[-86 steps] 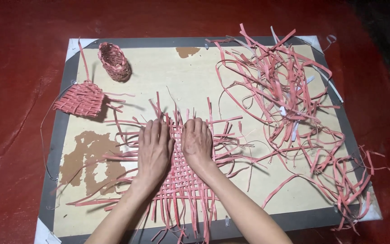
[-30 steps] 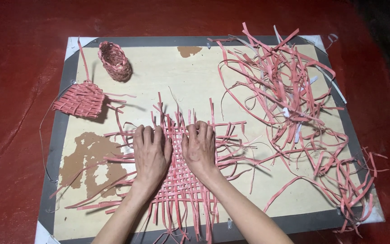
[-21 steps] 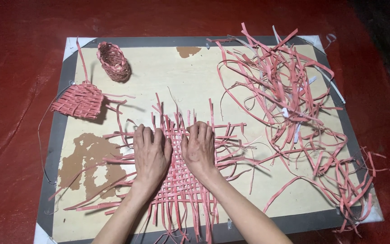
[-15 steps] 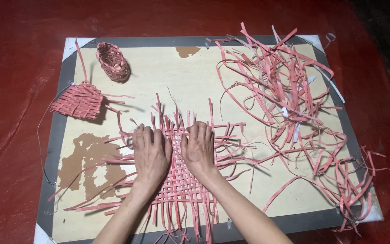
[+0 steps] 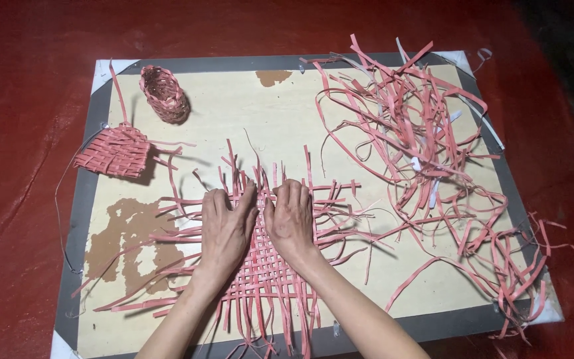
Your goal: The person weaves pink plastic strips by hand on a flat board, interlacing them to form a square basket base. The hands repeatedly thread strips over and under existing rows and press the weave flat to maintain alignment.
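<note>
While both palms press flat, fingers spread, the left hand [image 5: 226, 229] and right hand [image 5: 291, 219] hold down the pink woven mat [image 5: 264, 266] near the board's [image 5: 367, 306] bottom edge.

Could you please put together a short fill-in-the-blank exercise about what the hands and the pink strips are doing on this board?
1. Both hands, the left hand and right hand, press flat on the half-woven ____.
2. The loose strips lie piled to the person's ____.
3. The small woven basket lies near the board's far ____ corner.

Missing words: mat; right; left
</note>
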